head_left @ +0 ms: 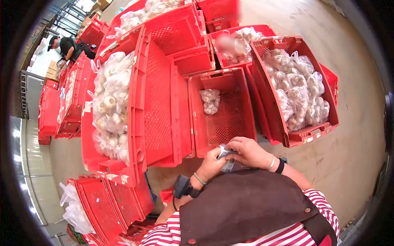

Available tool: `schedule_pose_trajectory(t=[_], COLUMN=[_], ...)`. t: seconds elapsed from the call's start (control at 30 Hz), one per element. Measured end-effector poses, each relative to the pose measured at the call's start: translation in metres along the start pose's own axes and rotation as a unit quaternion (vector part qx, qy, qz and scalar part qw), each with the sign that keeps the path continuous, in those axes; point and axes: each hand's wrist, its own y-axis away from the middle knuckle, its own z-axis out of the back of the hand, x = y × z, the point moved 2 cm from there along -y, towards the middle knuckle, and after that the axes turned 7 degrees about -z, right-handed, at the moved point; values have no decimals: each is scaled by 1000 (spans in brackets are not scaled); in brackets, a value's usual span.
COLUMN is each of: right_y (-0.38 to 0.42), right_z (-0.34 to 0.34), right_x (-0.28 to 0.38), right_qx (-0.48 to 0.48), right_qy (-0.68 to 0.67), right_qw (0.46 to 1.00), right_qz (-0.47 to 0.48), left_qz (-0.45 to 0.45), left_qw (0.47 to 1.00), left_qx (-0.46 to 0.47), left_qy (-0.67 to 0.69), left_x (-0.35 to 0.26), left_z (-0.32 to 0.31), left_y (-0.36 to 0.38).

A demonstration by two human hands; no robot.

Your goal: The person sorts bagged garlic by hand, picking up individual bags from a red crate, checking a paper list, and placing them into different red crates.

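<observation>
Close to my apron front, my left hand [210,165] and my right hand [251,152] are both closed on a small silvery-white printed strip [227,165] with dark marks. Its exact kind is hard to make out, and fingers cover part of it. Just beyond my hands stands a red plastic crate [244,102] with perforated walls. One clear bag of garlic bulbs [210,101] lies inside it, toward the left wall. A dark device is strapped at my left wrist, and bands circle my right wrist.
Left of that crate, a tall stack holds a red crate [135,123] of bagged garlic [110,102]. On the right, another tilted crate [283,135] is full of bagged garlic [297,92]. Lower left are stacked crates [104,201] with clear plastic bags [76,211]. A person [69,49] bends over crates at the far left.
</observation>
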Motion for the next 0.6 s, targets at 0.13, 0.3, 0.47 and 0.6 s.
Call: schedule_pose_trajectory(t=[0.13,0.3,0.47,0.6], right_y=[-8,-12,-60,-151], right_z=[-13,-71,-137,-195], right_x=[-22,-111,-281,-429], right_qx=[17,76,-142,-282], right_qy=[-19,-354,-469,-166], right_qw=[999,898,738,869], right_qz=[-40,-251,-464,-372], left_qz=[38,104,232,340], left_qw=[999,994,964,924], left_qx=[16,-8,-117,-161], left_qy=[-19,-37,-58,-73], left_x=[22,71,177,298], left_z=[10,29,55,61], left_y=[1,3,41,108])
